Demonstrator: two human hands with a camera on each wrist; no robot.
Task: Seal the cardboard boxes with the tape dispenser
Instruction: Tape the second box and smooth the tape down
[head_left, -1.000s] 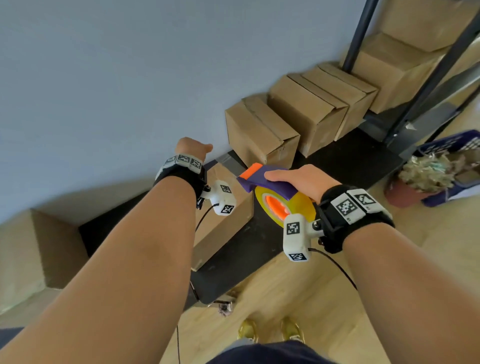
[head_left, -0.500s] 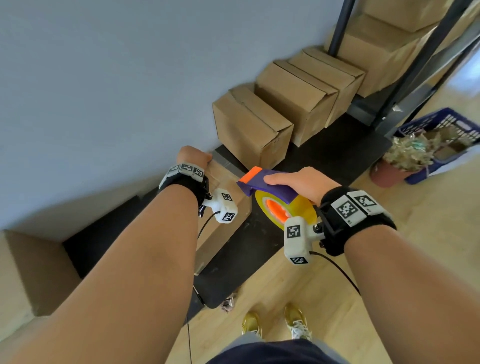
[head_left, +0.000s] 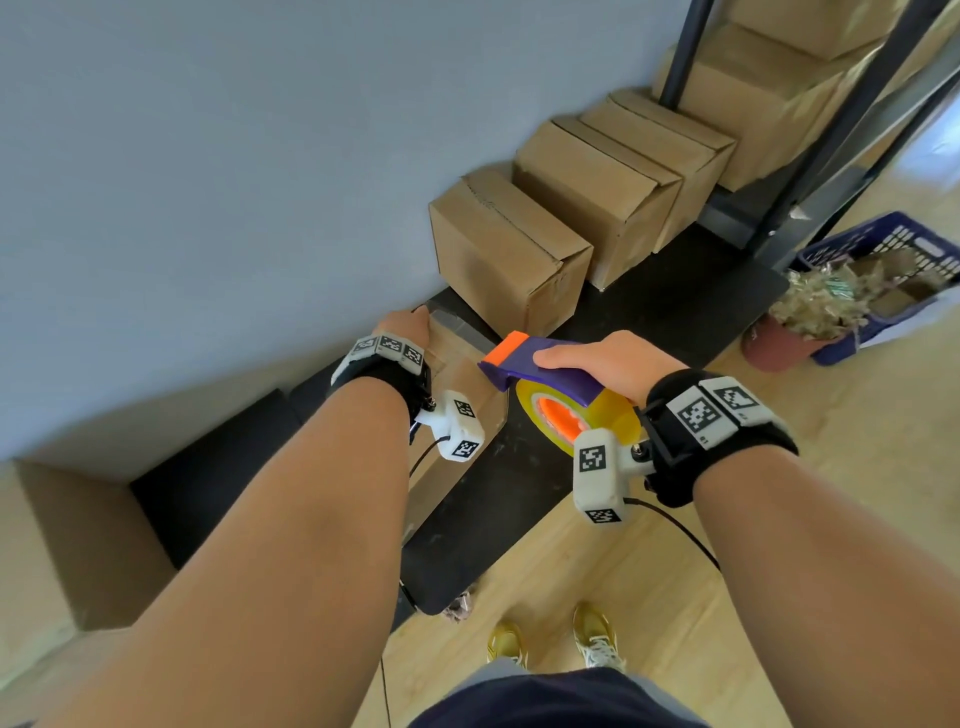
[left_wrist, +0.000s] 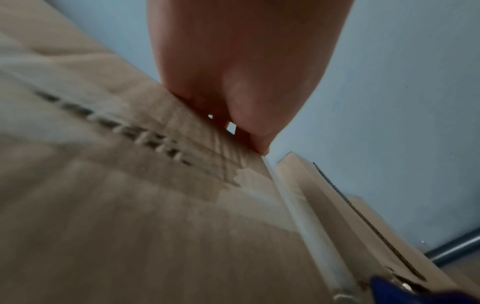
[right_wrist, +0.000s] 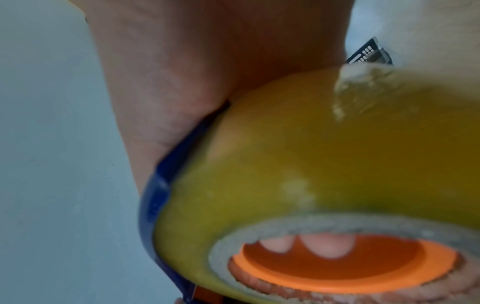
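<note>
Brown cardboard box (head_left: 457, 374) nearest the body, on the black bench (head_left: 519, 499) against the grey-blue wall, with a strip of clear tape (head_left: 457, 330) running over its top toward the far edge. Left hand (head_left: 402, 327) at that far edge, fingers (left_wrist: 241, 98) curled over the rim and pressing on the taped cardboard; from the head view alone, hard to tell whether pinching or merely holding down. Purple and orange tape dispenser (head_left: 524, 358) with its yellow roll (head_left: 602, 415) just to the right of the box's near corner, clenched in the right hand (head_left: 608, 364), fingertips (right_wrist: 324, 246) hooked through the orange core. Nose of the dispenser aimed leftward at the box top, just beside the tape strip, left grip beyond it along the same line. Long axis of the seam running away from the body, from right grip to left grip. Likely next: cutting or pressing the tape end down, a job for the right hand, being nearer the free end. Three more brown boxes (head_left: 509, 244) in a row farther right along the bench, well apart from both grips.
</note>
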